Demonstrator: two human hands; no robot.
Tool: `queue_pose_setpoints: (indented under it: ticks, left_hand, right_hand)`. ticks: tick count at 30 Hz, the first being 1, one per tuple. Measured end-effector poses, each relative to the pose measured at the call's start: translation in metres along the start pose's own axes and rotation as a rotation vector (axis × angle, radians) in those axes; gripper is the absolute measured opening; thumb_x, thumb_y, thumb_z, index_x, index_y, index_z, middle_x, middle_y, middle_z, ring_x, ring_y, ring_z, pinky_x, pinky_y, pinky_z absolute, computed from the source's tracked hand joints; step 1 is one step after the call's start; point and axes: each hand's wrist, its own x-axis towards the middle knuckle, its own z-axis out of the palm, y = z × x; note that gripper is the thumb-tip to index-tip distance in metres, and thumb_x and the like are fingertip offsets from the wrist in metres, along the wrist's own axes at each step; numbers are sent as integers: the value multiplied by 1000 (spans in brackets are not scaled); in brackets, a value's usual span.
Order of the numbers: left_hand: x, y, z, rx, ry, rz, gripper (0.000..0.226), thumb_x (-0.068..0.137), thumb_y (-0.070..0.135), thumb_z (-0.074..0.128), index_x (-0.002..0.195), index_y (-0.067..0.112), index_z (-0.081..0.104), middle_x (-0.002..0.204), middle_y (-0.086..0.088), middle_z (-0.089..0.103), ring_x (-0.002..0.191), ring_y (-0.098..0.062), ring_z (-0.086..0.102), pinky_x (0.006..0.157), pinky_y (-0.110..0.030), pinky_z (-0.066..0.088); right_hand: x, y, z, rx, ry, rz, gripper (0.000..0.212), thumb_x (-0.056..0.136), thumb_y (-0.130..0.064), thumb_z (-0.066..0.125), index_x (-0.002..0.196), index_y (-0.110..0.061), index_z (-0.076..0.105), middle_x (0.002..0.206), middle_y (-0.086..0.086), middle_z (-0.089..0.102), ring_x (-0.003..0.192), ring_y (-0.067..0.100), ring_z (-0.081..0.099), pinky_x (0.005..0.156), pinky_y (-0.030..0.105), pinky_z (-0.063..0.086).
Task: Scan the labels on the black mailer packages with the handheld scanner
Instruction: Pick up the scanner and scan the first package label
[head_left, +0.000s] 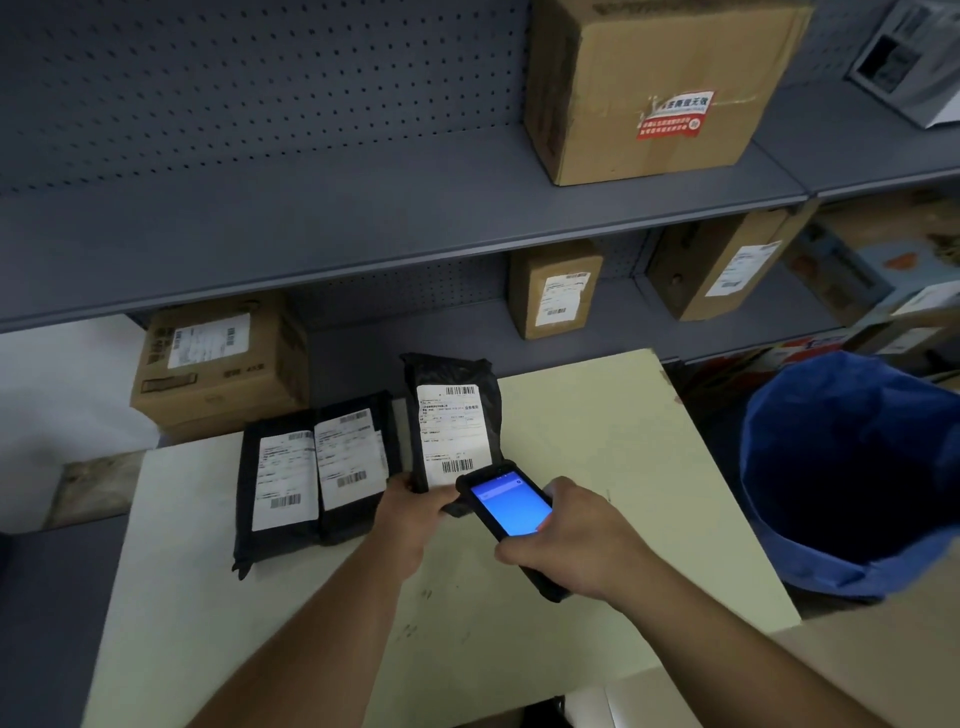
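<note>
- Left hand (415, 512): pinches the upright black plastic mailer package with white label (453, 423), raised off the pale surface (597, 431).
- Right hand (571, 535): wrapped around the black handheld scanner with lit blue screen (511, 506), touching the mailer's lower edge.
- Step: scanning in hand; next, probably the two flat black mailers (311, 473) left of it.

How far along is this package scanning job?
Nothing shows as finished. In hand: the left hand holds one black package upright while the right hand aims the scanner at its label. Two more black packages lie flat on the table; whether they're scanned can't be told.
</note>
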Motion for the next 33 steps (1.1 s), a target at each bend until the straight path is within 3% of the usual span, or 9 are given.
queue_pose_setpoints:
  ticks: [6, 9, 12, 15, 17, 20, 22, 28, 33]
  left_hand:
    - [9, -2, 48, -73, -33, -24, 32, 82, 1, 83, 113, 3, 74, 86, -2, 85, 85, -23, 80, 86, -35, 61]
    - [20, -7, 71, -53, -64, -41, 37, 85, 3, 82, 121, 1, 74, 100, -7, 85, 86, -20, 82, 88, -35, 62]
    - [30, -12, 91, -68, -87, -58, 34, 89, 4, 78, 123, 4, 73, 108, -7, 83, 86, -15, 81, 76, -24, 62]
    - [39, -15, 114, -58, -97, -90, 39, 93, 6, 75, 131, 3, 69, 123, -10, 78, 100, -17, 77, 68, -17, 62]
    - [43, -14, 128, -46, -119, -110, 34, 95, 4, 71, 129, 3, 70, 124, -12, 77, 105, -21, 76, 73, -20, 63]
    - [51, -18, 148, -29, -147, -137, 29, 96, 3, 70, 125, 3, 74, 122, -16, 79, 111, -32, 75, 99, -42, 62]
    - [55, -20, 158, -13, -161, -146, 32, 90, 12, 76, 121, 6, 77, 117, -14, 81, 111, -33, 76, 106, -50, 58]
    - [61, -17, 194, 20, -170, -176, 15, 95, 13, 73, 108, 9, 80, 105, -12, 81, 101, -32, 76, 96, -44, 61]
    - [72, -20, 211, 198, -160, -174, 25, 87, 25, 78, 109, 14, 82, 103, -9, 83, 96, -32, 78, 97, -51, 63]
  right_hand:
    - [16, 25, -22, 23, 17, 36, 51, 69, -43, 83, 106, -19, 57, 95, -1, 69, 90, 21, 73, 69, 35, 56]
    - [25, 36, -33, 26, 26, 54, 51, 69, -43, 83, 105, -19, 56, 96, -1, 69, 90, 21, 73, 72, 36, 58]
    - [33, 47, -42, 29, 31, 68, 51, 71, -43, 83, 107, -20, 55, 96, -3, 68, 89, 18, 72, 69, 33, 55]
    - [40, 58, -50, 44, 39, 83, 51, 73, -42, 84, 109, -20, 55, 97, -4, 68, 91, 17, 72, 66, 30, 52]
    - [45, 65, -55, 53, 48, 96, 50, 73, -42, 84, 107, -20, 56, 94, -4, 68, 89, 18, 73, 64, 29, 51]
    - [49, 74, -62, 69, 54, 106, 49, 73, -40, 86, 106, -21, 56, 91, -5, 67, 78, 13, 68, 62, 27, 50]
    - [52, 81, -66, 81, 58, 113, 47, 73, -39, 86, 104, -22, 55, 89, -6, 67, 71, 9, 64, 62, 26, 51]
    - [56, 98, -74, 89, 91, 156, 50, 70, -40, 84, 108, -23, 56, 90, -6, 69, 83, 16, 73, 70, 33, 62]
    - [57, 112, -78, 112, 94, 189, 51, 70, -40, 83, 109, -27, 54, 90, -7, 69, 78, 13, 72, 70, 33, 63]
